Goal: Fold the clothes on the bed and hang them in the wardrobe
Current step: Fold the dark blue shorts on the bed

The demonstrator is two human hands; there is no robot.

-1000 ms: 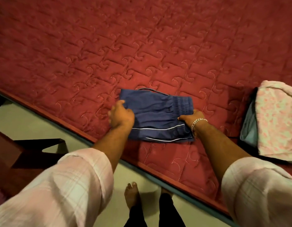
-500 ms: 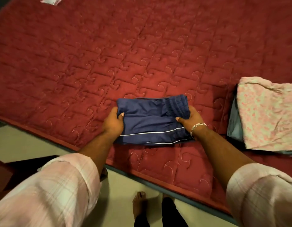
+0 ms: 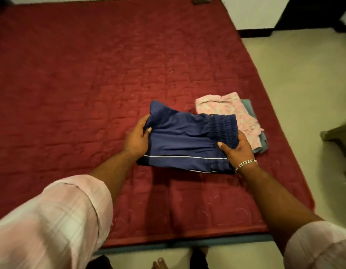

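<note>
Navy shorts (image 3: 187, 140) now lifted (both hands (image 3: 136, 139) (image 3: 239, 150) gripping) beside pink stack (image 3: 226, 109).

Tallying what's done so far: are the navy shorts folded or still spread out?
Folded. The navy shorts form a compact rectangle with stacked layers at the edges, gripped at each end by the left hand and right hand.

The folded navy-blue cloth shorts (image 3: 187, 140) look smooth with a faint sheen, their gathered waistband ribbed. The dark red quilted bed cover (image 3: 81, 84) is matt, stitched in raised swirls. The pink flowered cloth garment (image 3: 226, 107) looks soft and matt. A silver chain bracelet (image 3: 245, 164) glints like metal.
</note>
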